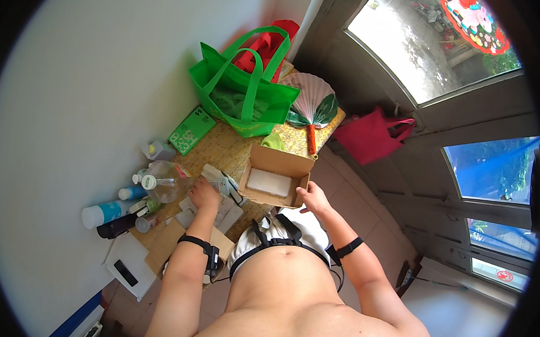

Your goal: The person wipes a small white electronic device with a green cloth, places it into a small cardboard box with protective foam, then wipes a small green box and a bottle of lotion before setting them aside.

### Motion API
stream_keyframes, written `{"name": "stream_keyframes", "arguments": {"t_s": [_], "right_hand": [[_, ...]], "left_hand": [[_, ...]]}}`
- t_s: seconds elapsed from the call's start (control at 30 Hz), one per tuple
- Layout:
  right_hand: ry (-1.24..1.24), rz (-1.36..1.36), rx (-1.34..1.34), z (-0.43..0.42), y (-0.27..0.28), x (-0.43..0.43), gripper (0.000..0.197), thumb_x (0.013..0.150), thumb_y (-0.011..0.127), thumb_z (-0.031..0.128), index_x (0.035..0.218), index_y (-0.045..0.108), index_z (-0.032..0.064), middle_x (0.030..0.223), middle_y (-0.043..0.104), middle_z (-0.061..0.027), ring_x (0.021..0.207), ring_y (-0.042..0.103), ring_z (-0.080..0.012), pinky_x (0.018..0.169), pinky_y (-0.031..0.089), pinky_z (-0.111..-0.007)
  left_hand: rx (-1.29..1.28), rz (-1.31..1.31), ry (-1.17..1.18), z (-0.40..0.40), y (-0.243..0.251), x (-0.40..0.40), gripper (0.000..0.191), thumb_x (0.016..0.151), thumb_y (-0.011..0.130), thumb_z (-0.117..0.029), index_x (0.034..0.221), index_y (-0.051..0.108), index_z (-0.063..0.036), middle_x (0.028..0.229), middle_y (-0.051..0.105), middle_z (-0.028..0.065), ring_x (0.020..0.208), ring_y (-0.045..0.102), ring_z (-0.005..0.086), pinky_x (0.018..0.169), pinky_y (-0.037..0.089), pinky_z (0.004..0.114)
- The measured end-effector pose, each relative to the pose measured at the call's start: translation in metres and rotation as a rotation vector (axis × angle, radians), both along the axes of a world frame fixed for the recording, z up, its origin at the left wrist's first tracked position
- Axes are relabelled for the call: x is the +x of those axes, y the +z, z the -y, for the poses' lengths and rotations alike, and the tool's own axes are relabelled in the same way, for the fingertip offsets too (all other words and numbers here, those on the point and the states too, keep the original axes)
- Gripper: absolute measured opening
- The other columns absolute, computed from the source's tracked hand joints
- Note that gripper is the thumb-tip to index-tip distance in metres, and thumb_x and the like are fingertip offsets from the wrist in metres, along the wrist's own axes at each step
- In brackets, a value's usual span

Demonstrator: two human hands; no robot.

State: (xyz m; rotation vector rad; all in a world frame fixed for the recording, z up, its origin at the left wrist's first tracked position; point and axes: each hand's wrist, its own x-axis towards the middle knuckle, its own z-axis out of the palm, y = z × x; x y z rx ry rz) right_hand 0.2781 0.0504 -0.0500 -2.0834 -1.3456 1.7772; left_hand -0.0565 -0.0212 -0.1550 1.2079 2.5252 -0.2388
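My right hand grips the right side of an open cardboard box at the table's front edge. A flat white item lies inside the box, and its flap stands up at the back. To the left, my left hand is over a cluster of white and clear packaging pieces; its fingertips are partly hidden, so what it touches is unclear. A large clear plastic bottle is just left of that hand.
Behind the box stand a green tote bag, a hand fan and a green box. Several bottles, one a white-and-blue bottle, line the wall side. Another open cardboard box is near my left forearm. A pink bag hangs on the door.
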Motion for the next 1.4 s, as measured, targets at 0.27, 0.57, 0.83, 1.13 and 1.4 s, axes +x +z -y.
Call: {"name": "stream_keyframes", "arguments": {"t_s": [0.27, 0.57, 0.83, 1.13, 1.4], "right_hand": [[0.047, 0.087, 0.027, -0.012, 0.001, 0.0, 0.043, 0.099, 0.058, 0.03, 0.126, 0.055, -0.0035, 0.115, 0.066, -0.0185, 0.093, 0.073, -0.0276, 0.062, 0.066, -0.038], [0.107, 0.124, 0.076, -0.016, -0.003, -0.007, 0.042, 0.099, 0.058, 0.029, 0.123, 0.056, -0.0046, 0.107, 0.069, -0.0194, 0.083, 0.074, -0.027, 0.061, 0.064, -0.037], [0.037, 0.102, 0.106, -0.012, -0.003, -0.012, 0.042, 0.097, 0.059, 0.029, 0.121, 0.056, -0.0051, 0.101, 0.07, -0.0199, 0.08, 0.074, -0.0271, 0.058, 0.063, -0.037], [-0.043, -0.023, 0.242, -0.008, -0.002, -0.03, 0.042, 0.096, 0.061, 0.029, 0.118, 0.056, -0.0059, 0.098, 0.07, -0.0211, 0.078, 0.074, -0.0284, 0.061, 0.063, -0.039], [0.065, 0.001, 0.344, -0.006, 0.003, -0.039, 0.03, 0.099, 0.059, 0.02, 0.115, 0.056, -0.0042, 0.088, 0.069, -0.0145, 0.068, 0.069, -0.0199, 0.06, 0.057, -0.034]], "left_hand": [[0.262, 0.13, -0.231, -0.005, 0.016, -0.002, 0.025, 0.082, 0.077, -0.021, 0.105, 0.075, -0.0105, 0.109, 0.064, 0.0127, 0.104, 0.064, 0.0339, 0.087, 0.051, 0.047], [0.569, 0.34, -0.198, -0.032, 0.078, 0.008, 0.021, 0.085, 0.075, -0.022, 0.102, 0.076, -0.0087, 0.099, 0.066, 0.0145, 0.094, 0.066, 0.0378, 0.079, 0.054, 0.047], [0.995, 0.286, -0.497, -0.045, 0.15, 0.044, 0.012, 0.082, 0.073, -0.016, 0.093, 0.071, -0.0128, 0.082, 0.062, 0.0071, 0.078, 0.065, 0.0294, 0.069, 0.055, 0.04], [1.026, 0.369, -0.946, -0.041, 0.153, 0.119, 0.028, 0.079, 0.072, -0.013, 0.105, 0.068, -0.0062, 0.082, 0.056, 0.0053, 0.078, 0.06, 0.0222, 0.065, 0.051, 0.036], [0.915, 0.207, -0.926, -0.043, 0.131, 0.133, 0.029, 0.086, 0.062, -0.014, 0.113, 0.068, -0.0058, 0.086, 0.057, 0.0049, 0.086, 0.061, 0.0238, 0.075, 0.051, 0.039]]}}
